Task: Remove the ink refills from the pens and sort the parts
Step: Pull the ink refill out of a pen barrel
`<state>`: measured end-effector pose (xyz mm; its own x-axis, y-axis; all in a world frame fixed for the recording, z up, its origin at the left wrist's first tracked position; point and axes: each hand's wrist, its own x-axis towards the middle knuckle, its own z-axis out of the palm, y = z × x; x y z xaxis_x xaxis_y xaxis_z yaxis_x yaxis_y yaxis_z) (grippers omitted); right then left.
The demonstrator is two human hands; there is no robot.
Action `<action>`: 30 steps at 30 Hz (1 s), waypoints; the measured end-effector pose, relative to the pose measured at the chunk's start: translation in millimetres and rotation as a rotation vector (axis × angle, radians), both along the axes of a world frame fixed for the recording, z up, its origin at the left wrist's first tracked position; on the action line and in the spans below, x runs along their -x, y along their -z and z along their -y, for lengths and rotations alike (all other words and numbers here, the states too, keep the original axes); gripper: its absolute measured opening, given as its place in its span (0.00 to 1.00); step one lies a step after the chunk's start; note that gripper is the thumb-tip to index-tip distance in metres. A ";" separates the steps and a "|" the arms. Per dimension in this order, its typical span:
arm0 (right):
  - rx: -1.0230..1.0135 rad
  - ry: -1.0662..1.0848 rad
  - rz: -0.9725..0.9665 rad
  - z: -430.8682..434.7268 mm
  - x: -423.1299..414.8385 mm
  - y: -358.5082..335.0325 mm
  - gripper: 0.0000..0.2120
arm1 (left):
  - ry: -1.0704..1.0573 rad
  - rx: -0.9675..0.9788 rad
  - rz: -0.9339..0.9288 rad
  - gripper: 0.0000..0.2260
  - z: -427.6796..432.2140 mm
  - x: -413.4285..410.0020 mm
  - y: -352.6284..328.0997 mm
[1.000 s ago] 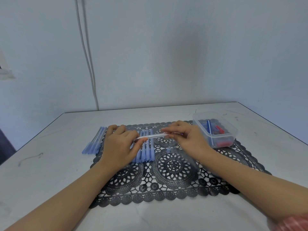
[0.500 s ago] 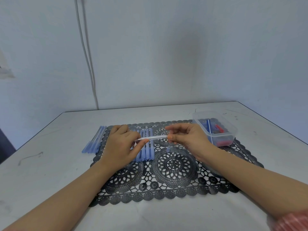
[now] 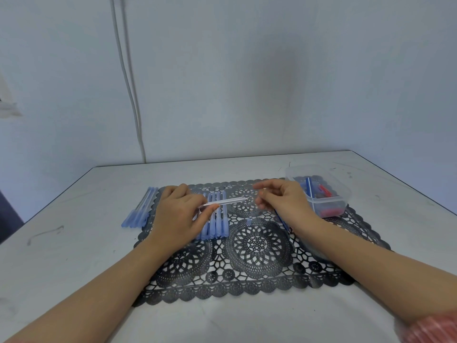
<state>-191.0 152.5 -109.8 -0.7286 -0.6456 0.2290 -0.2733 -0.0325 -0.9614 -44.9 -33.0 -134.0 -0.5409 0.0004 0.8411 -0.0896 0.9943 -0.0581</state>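
Left fingers (image 3: 210, 209) pinch clear barrel (image 3: 230, 201) near one end, open end aimed at right hand (image 3: 286, 206) for straight pull. Right fingers (image 3: 262, 194) curled, apparently pinching thin blue refill (image 3: 280, 220) (runs under palm, mostly hidden), apart from barrel. Pens (image 3: 216, 221) rowed on mat (image 3: 257, 243), within reach. Box (image 3: 329, 203) at right for sorted parts. Desk (image 3: 74, 268) beneath.

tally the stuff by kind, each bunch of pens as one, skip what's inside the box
mat: 1
plastic box: 1
bunches of blue pens: 2
clear pen tube, left hand: 1
ink refill, right hand: 1
small loose blue piece: 1
total: 7
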 end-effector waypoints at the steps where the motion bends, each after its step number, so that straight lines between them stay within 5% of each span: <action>1: -0.069 -0.004 -0.043 0.3 -1.2 0.8 0.11 | -0.011 0.002 0.005 0.19 1.0 0.0 0.4; 6: -0.494 -0.071 -0.513 1.6 -8.7 4.3 0.10 | -0.049 0.014 0.019 0.16 4.5 0.8 3.0; 11: -0.630 -0.154 -0.846 2.8 -12.6 10.7 0.17 | -0.056 0.020 0.013 0.17 4.6 0.6 3.4; 22: -0.599 -0.122 -0.888 2.6 -13.0 6.0 0.10 | -0.068 0.023 0.029 0.17 5.6 1.2 4.6; 30: -0.334 0.105 -0.583 0.4 -10.7 -3.2 0.10 | -0.070 0.018 0.018 0.17 5.2 1.5 4.6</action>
<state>-180.3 152.1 -106.6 -0.6093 -0.6823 0.4041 -0.7352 0.2953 -0.6101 -46.4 -38.2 -138.5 -0.5551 -0.0231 0.8314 -0.1578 0.9844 -0.0780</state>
